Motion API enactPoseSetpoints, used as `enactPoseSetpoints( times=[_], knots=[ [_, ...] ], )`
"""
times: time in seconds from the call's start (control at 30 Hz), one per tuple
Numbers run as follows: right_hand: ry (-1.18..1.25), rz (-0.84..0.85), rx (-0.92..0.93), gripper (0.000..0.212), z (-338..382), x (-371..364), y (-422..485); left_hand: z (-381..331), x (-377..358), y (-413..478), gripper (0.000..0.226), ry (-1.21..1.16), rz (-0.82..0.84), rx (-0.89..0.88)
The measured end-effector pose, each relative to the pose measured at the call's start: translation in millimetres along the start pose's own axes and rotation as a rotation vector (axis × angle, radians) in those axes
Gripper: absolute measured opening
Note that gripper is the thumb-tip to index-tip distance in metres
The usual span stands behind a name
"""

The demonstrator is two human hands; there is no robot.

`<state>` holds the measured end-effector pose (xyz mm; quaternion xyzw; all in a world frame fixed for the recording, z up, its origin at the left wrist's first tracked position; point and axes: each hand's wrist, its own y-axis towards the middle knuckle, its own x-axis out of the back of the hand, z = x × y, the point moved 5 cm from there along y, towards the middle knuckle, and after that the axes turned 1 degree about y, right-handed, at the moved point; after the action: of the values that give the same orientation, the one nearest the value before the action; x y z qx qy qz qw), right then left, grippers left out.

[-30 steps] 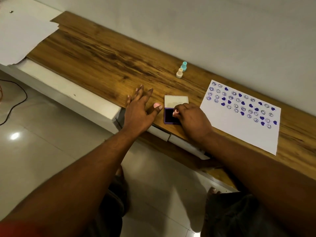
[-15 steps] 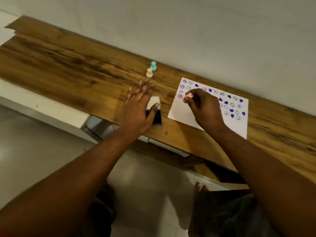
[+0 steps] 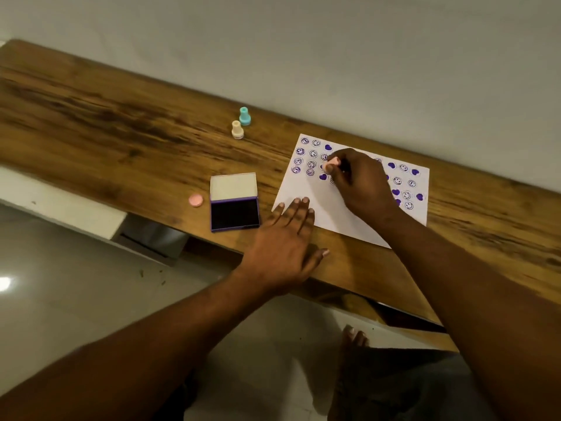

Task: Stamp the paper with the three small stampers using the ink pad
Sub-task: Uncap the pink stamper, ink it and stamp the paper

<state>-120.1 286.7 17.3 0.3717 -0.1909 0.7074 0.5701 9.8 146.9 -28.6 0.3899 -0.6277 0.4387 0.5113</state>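
Right hand (image 3: 361,180), just right of frame centre, pinches a pink stamper (image 3: 331,164) roughly upright against the paper (image 3: 306,196) among purple prints; left hand (image 3: 283,244), flat and empty, steadies the sheet's lower-left corner. Ink pad (image 3: 235,214) lies open immediately left of the left hand, so re-inking likely means a leftward reach across; cream stamper (image 3: 237,130) and teal stamper (image 3: 244,116) stand above the pad, near the wall.

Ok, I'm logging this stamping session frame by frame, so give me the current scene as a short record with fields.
surface: wooden tabletop against a wall
paper: white sheet with purple smiley and heart prints
right hand: right hand pressing the pink stamper onto the paper
left hand: left hand flat, fingertips on the paper's near corner
ink pad: ink pad open, lid up, left of the paper
pink cap: pink cap lying left of the ink pad
idle stampers: cream stamper and teal stamper upright near the wall
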Motion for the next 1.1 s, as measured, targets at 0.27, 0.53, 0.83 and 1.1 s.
enactPoseSetpoints(
  times=[0.27, 0.53, 0.83, 1.1],
  knots=[
    [-0.121, 0.141, 0.083, 0.028, 22, -48, 16, 1, -8, 1, 0.088, -0.084, 0.039, 0.005],
    [-0.173, 0.084, 0.136, 0.029, 39, -47, 28, 4, -9, 0, 0.085, -0.105, 0.002, -0.028],
    [-0.236, 0.157, 0.016, 0.032, 31, -75, 16, 3, -9, -3, 0.079, -0.100, -0.078, -0.048],
    [-0.317, 0.142, -0.027, 0.030, 37, -75, 20, 4, -12, -2, 0.083, -0.119, -0.067, -0.057]
  ],
)
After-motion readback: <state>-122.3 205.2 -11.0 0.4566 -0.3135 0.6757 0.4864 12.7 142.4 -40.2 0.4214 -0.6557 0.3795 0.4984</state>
